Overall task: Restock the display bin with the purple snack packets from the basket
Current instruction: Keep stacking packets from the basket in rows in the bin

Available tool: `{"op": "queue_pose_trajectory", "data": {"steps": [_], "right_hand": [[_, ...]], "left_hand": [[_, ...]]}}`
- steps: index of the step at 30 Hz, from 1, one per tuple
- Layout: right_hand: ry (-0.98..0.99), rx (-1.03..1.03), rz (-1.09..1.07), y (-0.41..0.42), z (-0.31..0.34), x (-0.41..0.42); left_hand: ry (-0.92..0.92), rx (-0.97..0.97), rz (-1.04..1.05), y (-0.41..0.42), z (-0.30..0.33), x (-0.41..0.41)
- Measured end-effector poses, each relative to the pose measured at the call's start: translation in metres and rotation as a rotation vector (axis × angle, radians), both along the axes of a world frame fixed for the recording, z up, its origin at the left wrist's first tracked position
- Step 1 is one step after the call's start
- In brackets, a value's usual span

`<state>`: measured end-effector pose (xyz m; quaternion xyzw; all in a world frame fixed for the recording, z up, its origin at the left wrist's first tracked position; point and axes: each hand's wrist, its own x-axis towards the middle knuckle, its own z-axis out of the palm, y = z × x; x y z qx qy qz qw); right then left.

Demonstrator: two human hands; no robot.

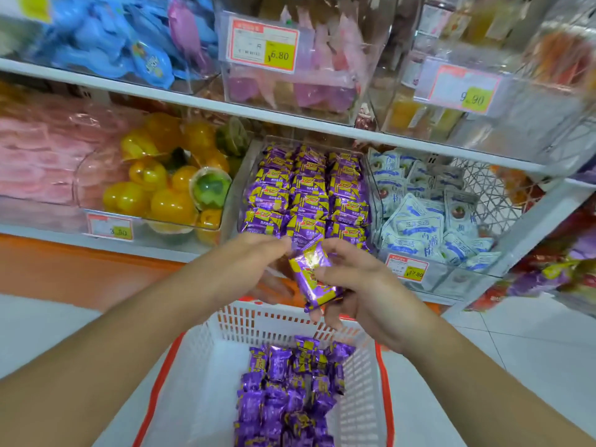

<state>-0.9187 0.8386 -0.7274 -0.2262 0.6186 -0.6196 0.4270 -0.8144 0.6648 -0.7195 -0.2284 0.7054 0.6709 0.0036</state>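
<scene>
Packet (pixel 314 272) held by right hand (pixel 358 285), long axis steeply tilted.

The packet (pixel 314 275) is wrapped in glossy purple foil, creased and reflective. The basket (pixel 232 321) at 6 o'clock is moulded from matt white perforated plastic. The bin (pixel 238 179) at 12 o'clock is formed of clear, smooth plastic.

The clear display bin (pixel 248 175) on the lower shelf holds purple-and-yellow snack packets (pixel 306 191) laid flat in three neat columns, nearly filling it. Below, the white slotted basket (pixel 200 356) with orange rim holds a loose heap of the same packets (pixel 290 391). One tilted packet (pixel 314 272) hangs between bin and basket.
</scene>
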Motion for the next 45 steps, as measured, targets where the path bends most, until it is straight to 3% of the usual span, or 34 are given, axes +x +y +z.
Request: {"op": "queue_pose_trajectory", "data": {"steps": [4,8,11,17,21,26,30,33,38,45], "right_hand": [[0.088,0.008,-0.082,-0.008,0.003,-0.010],[0.067,-0.028,-0.108,-0.015,0.006,-0.017],[0.066,-0.012,-0.243,-0.017,0.004,-0.022],[0.196,0.087,-0.404,-0.020,-0.005,-0.032],[0.503,0.144,-0.356,-0.009,-0.003,-0.044],[1.069,0.215,-0.116,0.009,-0.001,-0.067],[1.170,0.307,-0.210,0.013,-0.006,-0.082],[1.307,0.367,-0.257,0.016,-0.010,-0.095],[1.453,0.456,-0.274,0.017,-0.026,-0.106],[1.588,0.465,-0.278,0.017,-0.027,-0.104]], "left_hand": [[0.038,0.053,0.043,0.000,0.011,-0.007],[-0.004,0.078,0.029,0.001,0.010,-0.011],[-0.002,0.149,0.046,0.006,0.007,-0.018],[0.042,0.096,0.079,0.003,0.000,-0.039],[0.067,-0.023,0.134,0.001,-0.005,-0.053],[0.055,-0.162,0.195,0.006,-0.011,-0.075],[0.091,-0.176,0.252,0.016,-0.016,-0.091],[0.188,-0.381,0.239,0.020,-0.022,-0.099],[0.259,-0.805,0.002,0.032,-0.033,-0.094],[0.228,-0.981,-0.149,0.041,-0.038,-0.090]]}}
